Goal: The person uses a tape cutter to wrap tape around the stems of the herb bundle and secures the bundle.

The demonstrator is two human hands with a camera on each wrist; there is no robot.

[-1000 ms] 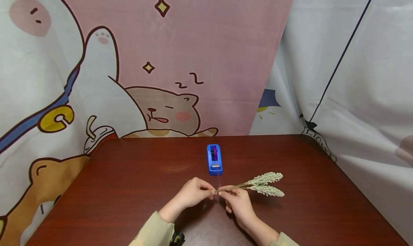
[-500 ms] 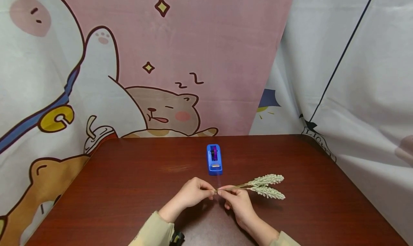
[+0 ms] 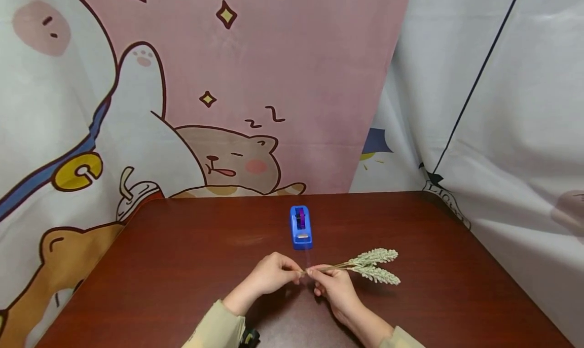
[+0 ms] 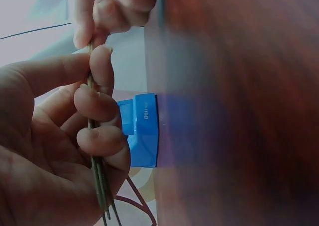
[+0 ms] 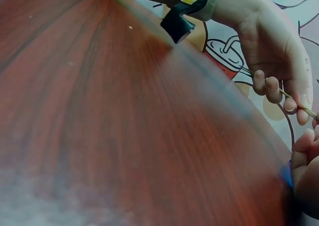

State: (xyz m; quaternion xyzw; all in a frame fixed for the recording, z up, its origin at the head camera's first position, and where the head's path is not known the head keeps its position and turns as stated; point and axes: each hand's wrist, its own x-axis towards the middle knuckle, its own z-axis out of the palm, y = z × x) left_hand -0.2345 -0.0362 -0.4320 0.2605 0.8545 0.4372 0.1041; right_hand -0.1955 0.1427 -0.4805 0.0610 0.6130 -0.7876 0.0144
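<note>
Two pale green flower sprigs (image 3: pixel 375 274) point right over the table in the head view, their thin stems running left between the hands. My left hand (image 3: pixel 271 275) pinches the stems near their lower ends. In the left wrist view its fingers (image 4: pixel 94 104) curl round several thin stems (image 4: pixel 102 186). Close beside it, my right hand (image 3: pixel 336 287) pinches the stems between thumb and finger. Behind the hands stands a blue tape dispenser (image 3: pixel 301 231) with a purple roll core. A faint clear strip of tape (image 3: pixel 307 259) runs from its front toward the right fingertips.
The brown wooden table (image 3: pixel 182 287) reaches back to a printed cartoon curtain (image 3: pixel 319 84). White cloth (image 3: pixel 502 109) hangs along the right side. A dark device (image 5: pixel 178 27) is strapped to the left wrist.
Both hands keep their grip and stay almost in place. The flower heads dipped slightly between the first two frames. The whole head view has shifted a little.
</note>
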